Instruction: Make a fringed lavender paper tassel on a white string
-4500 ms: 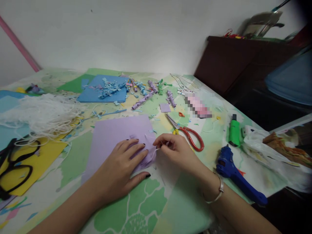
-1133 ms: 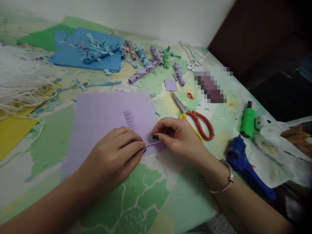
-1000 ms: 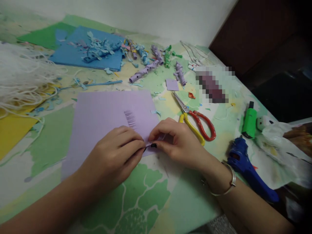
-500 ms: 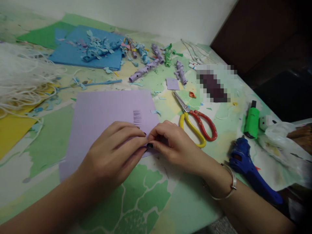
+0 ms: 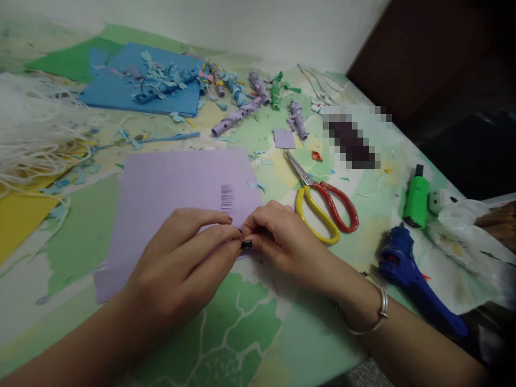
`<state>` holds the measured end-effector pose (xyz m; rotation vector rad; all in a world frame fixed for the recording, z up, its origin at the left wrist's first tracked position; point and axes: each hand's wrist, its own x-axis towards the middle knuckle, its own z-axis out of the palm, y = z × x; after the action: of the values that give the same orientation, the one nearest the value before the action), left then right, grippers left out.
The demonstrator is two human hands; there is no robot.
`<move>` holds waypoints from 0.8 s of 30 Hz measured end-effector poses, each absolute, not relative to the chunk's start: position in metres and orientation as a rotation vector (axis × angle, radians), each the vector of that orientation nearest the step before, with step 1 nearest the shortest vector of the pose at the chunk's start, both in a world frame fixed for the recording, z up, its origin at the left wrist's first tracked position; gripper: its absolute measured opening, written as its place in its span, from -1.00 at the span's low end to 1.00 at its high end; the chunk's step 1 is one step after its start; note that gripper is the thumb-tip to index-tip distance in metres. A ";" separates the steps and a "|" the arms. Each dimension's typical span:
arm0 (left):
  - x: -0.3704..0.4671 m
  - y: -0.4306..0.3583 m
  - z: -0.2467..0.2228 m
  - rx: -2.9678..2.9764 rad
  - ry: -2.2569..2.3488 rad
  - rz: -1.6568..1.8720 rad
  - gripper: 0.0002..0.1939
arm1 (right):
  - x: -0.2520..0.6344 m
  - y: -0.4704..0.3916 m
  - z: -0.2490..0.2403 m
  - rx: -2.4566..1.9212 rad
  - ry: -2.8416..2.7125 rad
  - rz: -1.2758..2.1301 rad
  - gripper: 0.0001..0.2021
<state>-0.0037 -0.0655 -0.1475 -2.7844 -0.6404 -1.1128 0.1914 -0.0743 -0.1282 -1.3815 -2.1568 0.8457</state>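
Green-and-white cloth [image 5: 237,312] nearest, under the whole layout. Right hand [image 5: 278,236] at the near edge of the purple sheet [image 5: 177,177]: closed in a pinch, thumb against forefinger, on the paper edge by appearance; cannot confirm anything further between the fingertips, hidden from view. Bangle [image 5: 385,305] at the right wrist, clear of the paper. Left hand [image 5: 189,252] over the same sheet: palm down, fingers bent, tips touching or nearly touching those of the right. Appears to hold the paper against sliding and to back up the pinch; cannot tell of any grip beneath. Both sets of fingertips probably kept together for control of a narrow edge. Row of slits [image 5: 227,199] just beyond the left fingers, uncovered, hence easy to check by eye.

Glue gun [image 5: 419,290] on its side to the right, likely parked clear of the paper. Scissors [image 5: 307,181] near the sheet's right edge, handles toward the right hand, presumably for easy reach. Green stick [image 5: 416,201] beyond the glue gun, near a plastic bag [image 5: 463,220].

Yellow sheet [image 5: 24,220] at left, partly under heaped white yarn [image 5: 40,129]. Purple square [image 5: 284,138] just past the scissors' points. Farther back: purple roll [image 5: 236,117], green roll [image 5: 277,91], and blue sheet [image 5: 107,99] with scraps on top, apparently serving as a tray. Pale wall [image 5: 262,27] last.
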 end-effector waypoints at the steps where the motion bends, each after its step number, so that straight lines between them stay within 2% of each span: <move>1: -0.003 -0.065 -0.147 -2.786 -0.628 -1.104 -0.86 | 0.191 -0.074 -0.129 -1.381 -2.159 0.846 -0.90; 9: -0.002 -0.064 -0.147 -2.755 -0.591 -1.091 -0.84 | 0.195 -0.075 -0.124 -1.325 -2.134 0.838 -0.87; 12: 0.000 -0.063 -0.144 -2.752 -0.689 -1.117 -0.86 | 0.198 -0.075 -0.123 -1.295 -2.134 0.731 -0.85; 18: 0.001 -0.063 -0.142 -2.826 -0.861 -1.204 -0.86 | 0.195 -0.077 -0.126 -1.203 -2.221 0.502 -0.88; 24: 0.000 -0.064 -0.140 -2.812 -0.886 -1.218 -0.85 | 0.192 -0.080 -0.127 -1.218 -2.193 0.494 -0.93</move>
<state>-0.0002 -0.0641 -0.1404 -2.8123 -0.8858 -1.2179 0.1920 -0.0795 -0.1272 -1.2175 -2.1930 0.4943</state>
